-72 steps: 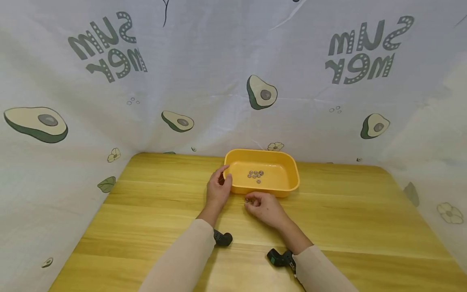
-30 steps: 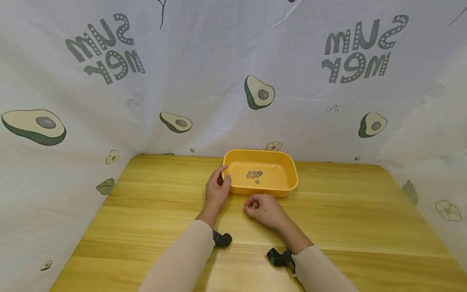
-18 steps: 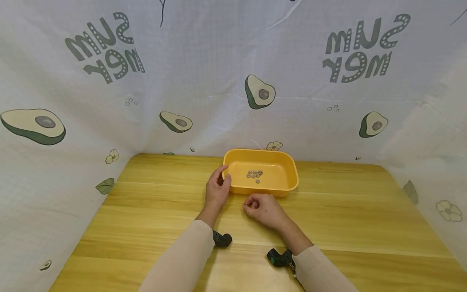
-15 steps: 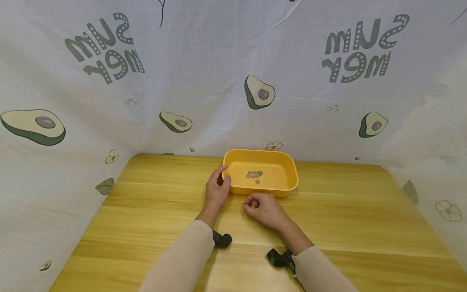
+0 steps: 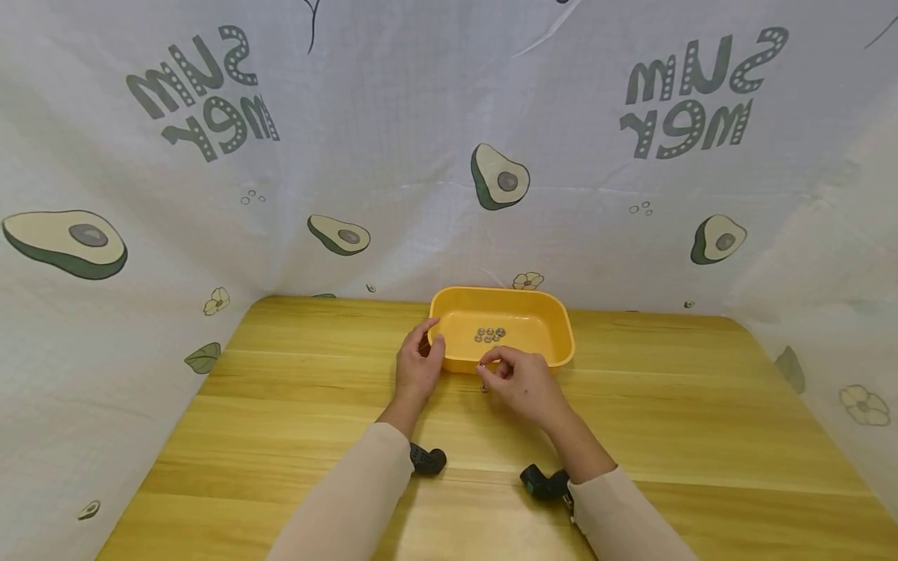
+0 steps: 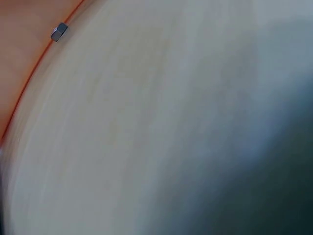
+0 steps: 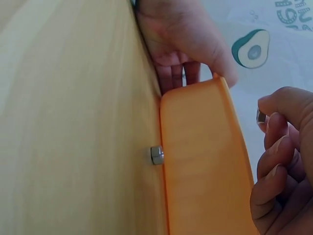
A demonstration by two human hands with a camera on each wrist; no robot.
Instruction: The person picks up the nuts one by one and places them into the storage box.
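Note:
A yellow plastic tray [image 5: 508, 363] stands at the back of the table, several metal nuts [image 5: 489, 333] lying on its floor. My left hand [image 5: 418, 368] holds the tray's left end, the thumb at the rim; in the right wrist view its fingers reach behind the corner. My right hand [image 5: 528, 386] pinches a hex nut [image 7: 261, 116] between thumb and forefinger, just above the tray's front rim. Another hex nut [image 7: 157, 155] stays on the table against the tray's front wall; the left wrist view shows this loose nut [image 6: 58, 32] too.
The wooden table [image 5: 316, 389] ends at a white printed curtain [image 5: 421, 156] right behind the tray. Black wrist devices [image 5: 428, 460] hang under both forearms, near the table surface.
My right hand has risen from the table in front of the tray to its front rim, now with a nut pinched. The other nut has come into view below. My left hand stays put.

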